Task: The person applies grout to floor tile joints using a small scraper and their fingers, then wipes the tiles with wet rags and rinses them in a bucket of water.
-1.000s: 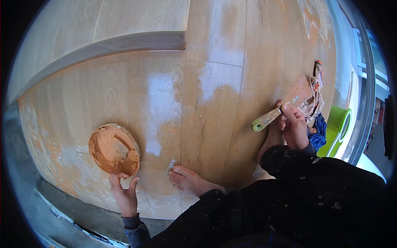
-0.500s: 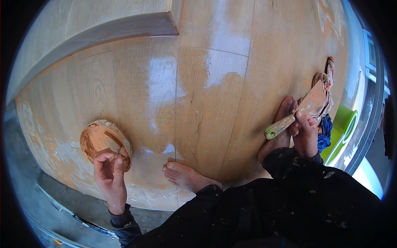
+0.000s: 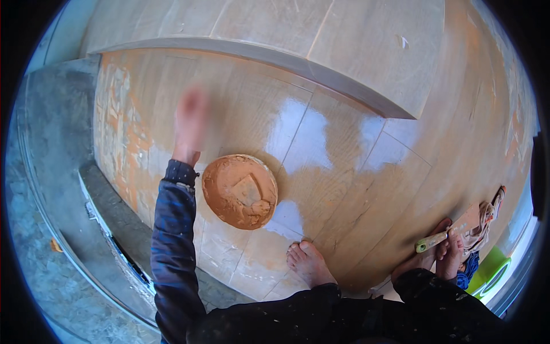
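Observation:
My left hand [image 3: 192,123] reaches out low over the wood-look tiles, beyond and left of a round bowl [image 3: 209,198] of orange-brown paste. Motion smears its fingers, so whether they hold anything cannot be made out. Inside the bowl, a flat paste-coated piece [image 3: 247,190] lies on the paste. At the right, my right hand [image 3: 451,246] grips a trowel-like putty knife [image 3: 431,243] where its pale, worn handle meets the blade. Orange paste covers that blade, which points away to the right over a stained cloth [image 3: 486,226].
A raised tiled step [image 3: 344,40] with a hard edge runs across the far side. My bare foot [image 3: 312,264] stands near the bowl. Beside my right hand lie a blue cloth [image 3: 468,269] and a bright green plastic item [image 3: 495,269]. Whitish damp-looking patches [image 3: 298,135] mark the tiles.
My left hand has left the bowl, where its fingers were pinched, and stretched forward past it. The view has swung left. My right hand still holds the putty knife.

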Action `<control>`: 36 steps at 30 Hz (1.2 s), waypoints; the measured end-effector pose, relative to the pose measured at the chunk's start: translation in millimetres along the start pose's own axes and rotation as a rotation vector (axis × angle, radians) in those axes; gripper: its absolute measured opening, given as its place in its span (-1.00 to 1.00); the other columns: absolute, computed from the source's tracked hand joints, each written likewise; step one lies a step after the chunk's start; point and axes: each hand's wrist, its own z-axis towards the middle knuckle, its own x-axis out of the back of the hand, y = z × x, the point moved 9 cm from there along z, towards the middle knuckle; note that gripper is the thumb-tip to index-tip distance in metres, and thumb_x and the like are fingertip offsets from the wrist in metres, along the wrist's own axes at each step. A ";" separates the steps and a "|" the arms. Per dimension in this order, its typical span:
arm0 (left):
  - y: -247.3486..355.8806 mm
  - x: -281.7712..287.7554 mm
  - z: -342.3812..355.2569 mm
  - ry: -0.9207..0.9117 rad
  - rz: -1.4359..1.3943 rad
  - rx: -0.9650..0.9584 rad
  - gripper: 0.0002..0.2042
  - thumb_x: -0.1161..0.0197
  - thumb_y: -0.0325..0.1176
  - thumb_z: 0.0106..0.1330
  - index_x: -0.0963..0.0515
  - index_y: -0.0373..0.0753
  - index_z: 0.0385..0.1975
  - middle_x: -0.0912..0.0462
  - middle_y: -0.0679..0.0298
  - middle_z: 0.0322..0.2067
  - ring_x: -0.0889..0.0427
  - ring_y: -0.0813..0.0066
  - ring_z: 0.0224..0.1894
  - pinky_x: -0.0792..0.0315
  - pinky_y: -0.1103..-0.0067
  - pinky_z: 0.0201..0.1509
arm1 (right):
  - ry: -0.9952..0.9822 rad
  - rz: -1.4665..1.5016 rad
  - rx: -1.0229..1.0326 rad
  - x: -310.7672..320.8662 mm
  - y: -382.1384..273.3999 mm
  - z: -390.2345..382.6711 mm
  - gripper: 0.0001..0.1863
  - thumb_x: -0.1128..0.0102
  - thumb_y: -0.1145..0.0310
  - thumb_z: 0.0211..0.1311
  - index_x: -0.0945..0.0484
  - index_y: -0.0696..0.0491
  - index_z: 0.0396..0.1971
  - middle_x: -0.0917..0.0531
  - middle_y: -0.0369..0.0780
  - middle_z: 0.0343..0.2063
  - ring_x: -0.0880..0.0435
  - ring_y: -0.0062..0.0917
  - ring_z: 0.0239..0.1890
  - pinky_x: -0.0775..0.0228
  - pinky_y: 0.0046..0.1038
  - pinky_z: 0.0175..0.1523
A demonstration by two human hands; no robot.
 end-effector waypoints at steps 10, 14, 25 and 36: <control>-38.9 68.6 196.5 0.436 0.405 -0.051 -0.57 -0.11 -0.36 0.30 -0.57 -0.12 0.20 -0.54 0.02 0.08 -0.42 0.03 0.27 -0.30 0.21 0.35 | -0.029 -0.065 -0.043 -46.4 5.8 -17.2 -0.68 -0.24 0.18 0.49 -0.43 -0.05 -0.48 -0.36 -0.44 -0.77 -0.25 -0.76 -0.82 -0.02 -0.64 -0.73; -26.7 76.6 188.8 0.570 0.562 -0.115 -0.55 -0.10 -0.40 0.27 -0.58 -0.13 0.20 -0.48 0.01 0.10 -0.36 0.02 0.28 -0.24 0.16 0.36 | -0.061 -0.112 -0.086 -64.0 15.8 -2.7 -0.64 -0.25 0.15 0.48 -0.43 -0.06 -0.53 -0.40 -0.41 -0.77 -0.26 -0.75 -0.83 -0.03 -0.64 -0.75; 4.2 -73.6 63.6 0.357 0.496 -0.274 -0.43 -0.11 -0.56 0.15 -0.50 -0.30 0.26 -0.42 0.09 -0.04 -0.34 0.10 0.08 -0.15 0.23 0.16 | -0.025 -0.180 -0.055 -26.0 19.3 0.9 -0.73 -0.26 0.20 0.47 -0.55 0.01 -0.42 -0.45 -0.39 -0.76 -0.34 -0.73 -0.83 -0.05 -0.66 -0.79; 35.3 -135.9 -48.5 -0.076 0.184 -0.286 -0.45 -0.18 -0.56 0.09 -0.52 -0.26 0.20 -0.47 0.14 -0.09 -0.39 0.16 0.09 -0.14 0.28 0.16 | -0.021 -0.202 0.001 -41.4 11.1 -11.6 -0.72 -0.25 0.23 0.47 -0.54 0.00 -0.46 -0.50 -0.38 -0.74 -0.34 -0.73 -0.82 -0.03 -0.65 -0.79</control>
